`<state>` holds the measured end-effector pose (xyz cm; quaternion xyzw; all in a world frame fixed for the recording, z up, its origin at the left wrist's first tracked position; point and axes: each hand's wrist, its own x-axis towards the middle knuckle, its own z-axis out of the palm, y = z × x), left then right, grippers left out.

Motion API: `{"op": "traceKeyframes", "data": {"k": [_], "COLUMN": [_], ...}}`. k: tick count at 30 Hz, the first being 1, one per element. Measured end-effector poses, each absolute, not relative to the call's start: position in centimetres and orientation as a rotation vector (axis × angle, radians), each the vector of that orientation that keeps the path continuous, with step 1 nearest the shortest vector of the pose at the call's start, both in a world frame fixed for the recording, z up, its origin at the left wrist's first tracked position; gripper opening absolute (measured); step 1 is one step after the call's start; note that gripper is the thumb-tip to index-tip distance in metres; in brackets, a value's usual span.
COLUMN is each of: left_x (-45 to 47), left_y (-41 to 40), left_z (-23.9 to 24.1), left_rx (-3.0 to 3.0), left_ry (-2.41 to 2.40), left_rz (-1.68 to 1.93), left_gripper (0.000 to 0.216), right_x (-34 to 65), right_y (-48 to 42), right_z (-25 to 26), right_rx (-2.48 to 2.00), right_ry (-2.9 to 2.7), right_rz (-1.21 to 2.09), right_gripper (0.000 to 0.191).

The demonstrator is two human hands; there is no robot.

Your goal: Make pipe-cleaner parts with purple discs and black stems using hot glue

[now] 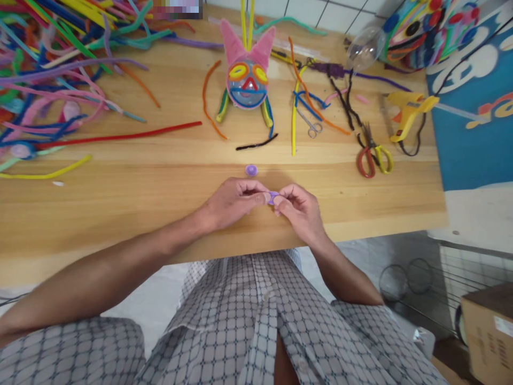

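Between the thumbs and fingers of both hands is a small purple coil (273,198), apparently wound from pipe cleaner. My left hand (240,200) pinches its left side, and my right hand (300,209) pinches its right side, just above the table's front edge. A second purple coil (251,170), round and flat, lies on the wood just beyond my left fingers. Farther back stands a clear ball figure (248,88) with pink ears, yellow ring eyes, a red nose and a blue mouth. A short black pipe cleaner (257,142) lies in front of it.
Loose pipe cleaners (72,69) pile up at the back left. To the right lie red-and-yellow scissors (374,155), small metal scissors (313,128) and a yellow glue gun (412,109) with its cord. A clear ball (365,48) and a colourful figure (425,35) stand at the back right.
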<state>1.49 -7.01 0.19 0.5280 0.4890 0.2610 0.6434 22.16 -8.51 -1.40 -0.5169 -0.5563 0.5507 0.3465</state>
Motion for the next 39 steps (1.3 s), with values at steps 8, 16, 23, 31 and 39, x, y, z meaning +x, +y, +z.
{"op": "traceKeyframes", "data": {"k": [8, 16, 23, 31, 39], "left_x": [1.9, 2.0, 0.0, -2.0, -1.6], "left_y": [-7.0, -6.7, -3.7, -1.1, -1.1], "left_z": [0.5, -0.6, -1.3, -1.5, -2.7], "left_rx": [1.080, 1.182, 1.265, 1.265, 1.220], "left_ry": [1.222, 1.244, 1.299, 1.343, 1.299], "left_rz": [0.676, 0.807, 1.203, 1.333, 1.199], "left_gripper": [0.024, 0.022, 0.016, 0.018, 0.014], "right_x": [22.3, 22.2, 21.9, 22.6, 24.4], "right_y": [-8.7, -7.9, -11.0, -15.5, -13.8], "right_z": [-1.7, -2.8, -2.0, -1.5, -4.3], "right_rx": [-1.241, -1.215, -1.145, -1.095, -1.426], "right_ry": [-1.296, -1.337, -1.751, -1.988, -1.689], "right_rz": [1.497, 1.429, 0.723, 0.553, 0.468], "right_gripper": [0.037, 0.038, 0.015, 0.015, 0.027]}}
